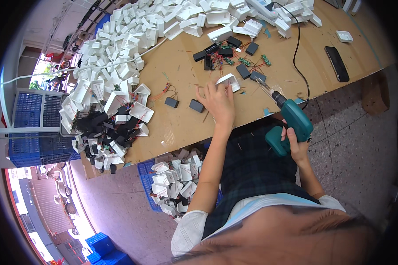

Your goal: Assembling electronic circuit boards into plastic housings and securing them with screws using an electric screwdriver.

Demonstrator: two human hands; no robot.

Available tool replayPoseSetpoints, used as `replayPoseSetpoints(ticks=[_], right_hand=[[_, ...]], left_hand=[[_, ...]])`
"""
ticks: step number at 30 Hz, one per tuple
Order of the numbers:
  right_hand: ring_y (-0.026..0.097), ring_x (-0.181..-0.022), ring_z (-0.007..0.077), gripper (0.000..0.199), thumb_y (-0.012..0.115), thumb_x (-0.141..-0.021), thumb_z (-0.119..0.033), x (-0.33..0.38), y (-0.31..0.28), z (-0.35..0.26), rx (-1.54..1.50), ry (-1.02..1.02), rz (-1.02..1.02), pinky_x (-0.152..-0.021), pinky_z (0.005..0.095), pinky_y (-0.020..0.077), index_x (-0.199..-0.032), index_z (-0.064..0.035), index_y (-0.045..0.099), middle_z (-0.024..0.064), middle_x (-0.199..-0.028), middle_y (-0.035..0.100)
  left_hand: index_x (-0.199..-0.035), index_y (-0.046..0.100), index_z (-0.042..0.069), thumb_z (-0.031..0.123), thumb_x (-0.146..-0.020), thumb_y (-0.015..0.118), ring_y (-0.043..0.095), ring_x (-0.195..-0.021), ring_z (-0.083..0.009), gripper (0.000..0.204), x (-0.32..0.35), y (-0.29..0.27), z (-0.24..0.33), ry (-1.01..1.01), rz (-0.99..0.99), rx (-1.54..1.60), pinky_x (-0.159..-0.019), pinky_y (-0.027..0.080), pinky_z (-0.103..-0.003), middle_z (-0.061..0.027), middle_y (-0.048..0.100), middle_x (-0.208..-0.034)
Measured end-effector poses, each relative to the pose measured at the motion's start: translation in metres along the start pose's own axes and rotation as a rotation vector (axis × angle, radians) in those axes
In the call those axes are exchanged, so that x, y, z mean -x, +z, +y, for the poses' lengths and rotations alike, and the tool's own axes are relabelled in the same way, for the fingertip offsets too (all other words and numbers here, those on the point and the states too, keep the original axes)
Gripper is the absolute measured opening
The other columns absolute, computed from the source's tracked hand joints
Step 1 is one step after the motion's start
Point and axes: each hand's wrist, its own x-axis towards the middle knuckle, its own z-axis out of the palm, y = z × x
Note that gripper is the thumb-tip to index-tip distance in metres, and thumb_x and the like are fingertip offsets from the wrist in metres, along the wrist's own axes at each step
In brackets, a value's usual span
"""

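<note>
My left hand (221, 104) is closed on a small white plastic casing (233, 81) at the table's near edge, fingertips at its left side. My right hand (295, 139) grips a teal power drill (297, 118) by its handle, just off the table edge. Its thin metal tip points up and left, short of a dark grey box (258, 76). A second dark box (196, 105) lies beside my left wrist. Another box (171, 102), with wires and a small circuit board, sits further left. Beyond my hands lies a cluster of black boxes (225, 52), coloured wires and green circuit boards.
White casings (119, 53) are heaped along the far and left table sides. A left-hand pile holds black parts (106, 128). A black cord (297, 48) runs from a power strip (263, 9). A phone (336, 64) lies right; a blue crate (146, 185) of casings stands below.
</note>
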Motion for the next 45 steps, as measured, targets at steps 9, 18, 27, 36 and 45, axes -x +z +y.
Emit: replayPoseSetpoints(ticks=[9,18,27,36,45], right_hand=[[0.057,-0.076,0.0110,0.032,0.055,-0.109,-0.023,0.008,-0.005,0.010,-0.011,0.028,0.046,-0.072,0.0268,0.0477,-0.127,0.0018,0.064,0.0047,-0.090,0.063],[0.057,-0.074,0.0109,0.033,0.056,-0.109,-0.025,-0.002,-0.003,0.003,0.009,-0.071,0.141,-0.070,0.0265,0.0466,-0.125,0.0014,0.064,0.0039,-0.088,0.063],[0.057,-0.074,0.0101,0.033,0.059,-0.107,-0.027,-0.007,0.000,-0.001,-0.001,0.007,0.045,-0.069,0.0261,0.0473,-0.124,0.0011,0.064,0.0040,-0.088,0.063],[0.058,-0.073,0.0107,0.032,0.058,-0.107,-0.026,-0.012,0.000,-0.002,-0.032,-0.035,0.092,-0.068,0.0262,0.0476,-0.124,0.0009,0.064,0.0047,-0.089,0.063],[0.061,-0.070,0.0127,0.025,0.061,-0.103,-0.012,-0.017,0.000,-0.001,-0.134,-0.083,0.105,-0.062,0.0272,0.0510,-0.121,0.0058,0.063,0.0084,-0.089,0.066]], left_hand=[[-0.144,0.056,0.015,0.025,-0.077,0.089,0.060,-0.119,-0.0360,0.076,0.014,-0.020,-0.033,-0.078,-0.131,0.086,-0.097,0.049,-0.050,-0.0156,0.060,-0.130],[-0.147,0.053,0.013,0.017,-0.082,0.085,0.068,-0.102,-0.0428,0.072,-0.023,-0.090,-0.137,-0.262,0.104,-0.075,-0.085,0.057,-0.048,-0.0196,0.061,-0.124],[-0.127,0.060,0.005,0.019,-0.082,0.084,0.065,-0.106,-0.0409,0.053,-0.157,-0.105,-0.216,-0.266,0.048,-0.563,-0.082,0.055,-0.052,-0.0179,0.057,-0.118],[-0.119,0.073,0.014,0.022,-0.089,0.068,0.050,-0.133,-0.0241,0.032,-0.156,-0.044,-0.234,0.240,-0.320,-0.970,-0.107,0.039,-0.051,-0.0059,0.058,-0.138],[-0.143,0.057,0.013,0.011,-0.086,0.070,0.053,-0.128,-0.0453,0.058,-0.226,0.073,-0.236,0.165,-0.096,0.108,-0.108,0.045,-0.051,-0.0234,0.055,-0.140]])
